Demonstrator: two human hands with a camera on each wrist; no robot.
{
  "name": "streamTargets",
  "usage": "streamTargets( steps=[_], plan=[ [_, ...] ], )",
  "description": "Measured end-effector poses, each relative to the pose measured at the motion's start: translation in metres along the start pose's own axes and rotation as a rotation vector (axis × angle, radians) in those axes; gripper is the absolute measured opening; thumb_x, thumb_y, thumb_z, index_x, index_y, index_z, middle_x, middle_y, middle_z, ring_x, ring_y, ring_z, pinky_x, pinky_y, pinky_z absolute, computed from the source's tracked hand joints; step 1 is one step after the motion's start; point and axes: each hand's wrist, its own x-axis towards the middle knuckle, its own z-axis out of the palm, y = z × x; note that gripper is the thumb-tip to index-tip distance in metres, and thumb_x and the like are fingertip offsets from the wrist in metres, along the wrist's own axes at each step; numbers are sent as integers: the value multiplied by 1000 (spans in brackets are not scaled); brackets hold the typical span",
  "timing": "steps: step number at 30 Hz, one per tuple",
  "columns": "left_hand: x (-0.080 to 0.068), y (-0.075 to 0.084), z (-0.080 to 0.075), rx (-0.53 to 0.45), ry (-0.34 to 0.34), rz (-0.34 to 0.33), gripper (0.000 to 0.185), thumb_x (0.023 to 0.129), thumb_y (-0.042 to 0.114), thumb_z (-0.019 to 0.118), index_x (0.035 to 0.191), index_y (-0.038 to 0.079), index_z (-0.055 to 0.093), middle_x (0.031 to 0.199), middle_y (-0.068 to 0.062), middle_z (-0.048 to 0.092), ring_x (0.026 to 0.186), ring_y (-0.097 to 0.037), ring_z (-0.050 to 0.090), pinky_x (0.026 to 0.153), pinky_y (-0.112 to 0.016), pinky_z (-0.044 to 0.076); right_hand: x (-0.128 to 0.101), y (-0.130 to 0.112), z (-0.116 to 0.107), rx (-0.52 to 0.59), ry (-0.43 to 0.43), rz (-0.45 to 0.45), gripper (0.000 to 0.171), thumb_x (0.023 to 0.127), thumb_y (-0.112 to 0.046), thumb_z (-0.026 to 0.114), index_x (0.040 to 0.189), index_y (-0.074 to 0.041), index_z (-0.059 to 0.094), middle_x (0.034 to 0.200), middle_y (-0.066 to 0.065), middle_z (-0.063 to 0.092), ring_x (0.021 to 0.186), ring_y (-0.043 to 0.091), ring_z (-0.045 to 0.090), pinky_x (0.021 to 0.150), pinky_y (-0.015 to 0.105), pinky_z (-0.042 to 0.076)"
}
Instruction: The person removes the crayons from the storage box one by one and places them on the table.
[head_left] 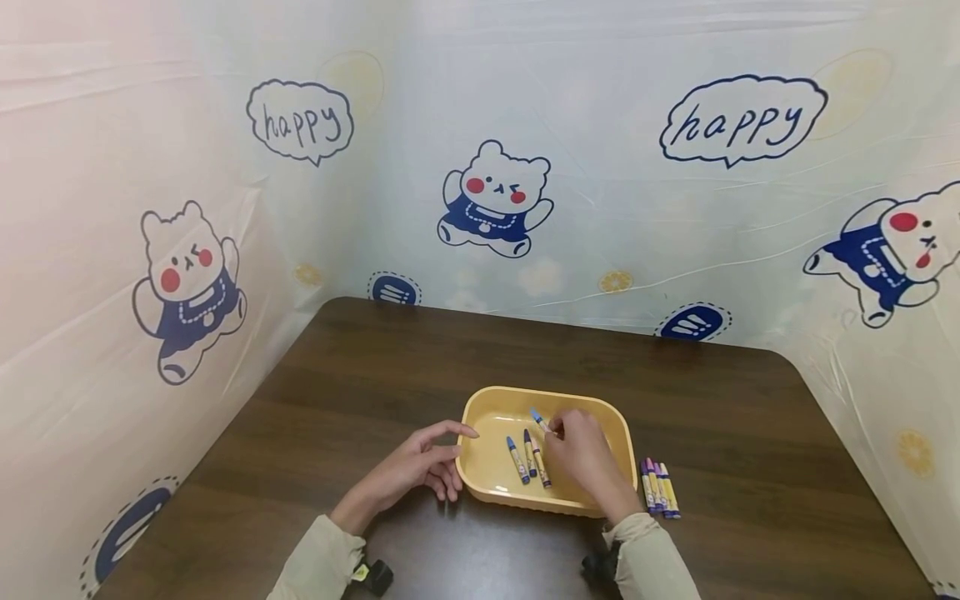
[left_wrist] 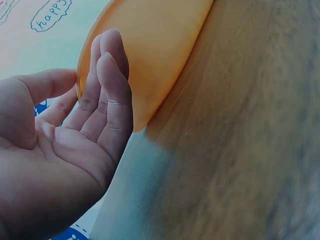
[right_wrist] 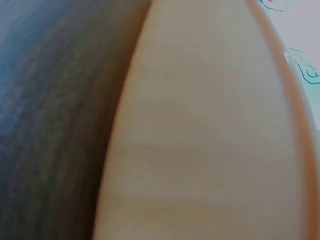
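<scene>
A shallow yellow tray (head_left: 487, 497) with rounded corners lies on the table. In the head view, my left hand (head_left: 416, 467) is at its left rim, one finger reaching over the edge; the left wrist view shows the lower fingers of this hand (left_wrist: 95, 125) loosely bent beside the outer wall. Over the tray's right half, my right hand (head_left: 585, 450) pinches a blue-tipped crayon (head_left: 537, 417). Three more crayons lie left of it: a light blue one (head_left: 517, 460), a dark purple one (head_left: 529, 452) and a yellowish one (head_left: 542, 467). Only the tray's wall (right_wrist: 200, 125) fills the right wrist view, hiding that hand.
Just right of the tray, several crayons (head_left: 660, 487) lie side by side on the dark wooden table (head_left: 375, 358). A pale printed curtain (head_left: 600, 208) closes off the back and both sides.
</scene>
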Motion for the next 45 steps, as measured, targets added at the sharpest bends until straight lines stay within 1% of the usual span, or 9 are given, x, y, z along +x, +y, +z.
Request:
streamTargets(
  steps=[2,7,10,14,21,31,36,41,45],
  plan=[
    [0,1,1,2,-2,1,36,107,17,46,142,9,47,80,-16,70,65,-23,68,56,-32,56,1,1,-3,60,31,-35,1,87,-4,71,86,-3,71,78,4,66,68,13,58,60,28,49],
    [0,1,1,6,-1,2,35,107,17,46,141,10,48,81,-16,70,65,-23,68,57,-32,56,2,3,-11,271,56,-78,12,86,5,70,97,4,71,86,11,69,79,19,65,65,25,55],
    [1,2,1,6,-3,2,35,107,17,46,141,10,48,81,-16,70,65,-23,68,57,-32,56,0,5,-15,363,35,-76,18,86,9,69,103,5,70,90,12,69,83,21,66,69,24,56],
    [0,1,1,6,-8,2,36,107,17,46,142,9,47,81,-16,70,65,-23,68,57,-32,56,-6,11,-19,425,0,-53,24,85,14,67,108,6,70,91,10,72,86,22,68,72,25,56],
    [-1,0,-1,5,-8,6,36,107,17,46,142,9,47,81,-15,70,65,-23,69,57,-32,56,-19,24,-31,497,-50,32,25,86,15,64,106,3,72,93,9,69,86,21,65,70,24,55],
    [-1,-2,-2,2,-4,6,35,107,16,46,141,12,49,81,-16,71,66,-24,69,57,-32,56,-39,39,-52,654,-93,137,29,92,5,63,121,8,64,114,23,64,101,24,63,81,22,54],
    [-1,-2,-1,4,-8,6,35,107,16,46,141,11,48,81,-16,71,66,-23,69,57,-32,56,-53,45,-67,695,-30,153,31,94,-2,66,124,6,63,118,21,66,103,21,64,82,23,55],
    [-1,0,0,7,-9,7,36,107,16,46,142,9,47,81,-15,71,66,-23,69,57,-32,56,-70,55,-84,639,101,135,32,92,-3,70,122,5,64,115,20,68,97,14,67,80,22,55],
    [-1,1,0,10,-1,4,35,107,17,45,142,11,48,81,-16,70,66,-24,69,57,-32,56,-82,67,-97,582,184,168,33,90,-4,73,121,3,66,107,10,72,91,7,68,78,19,55]
  ],
)
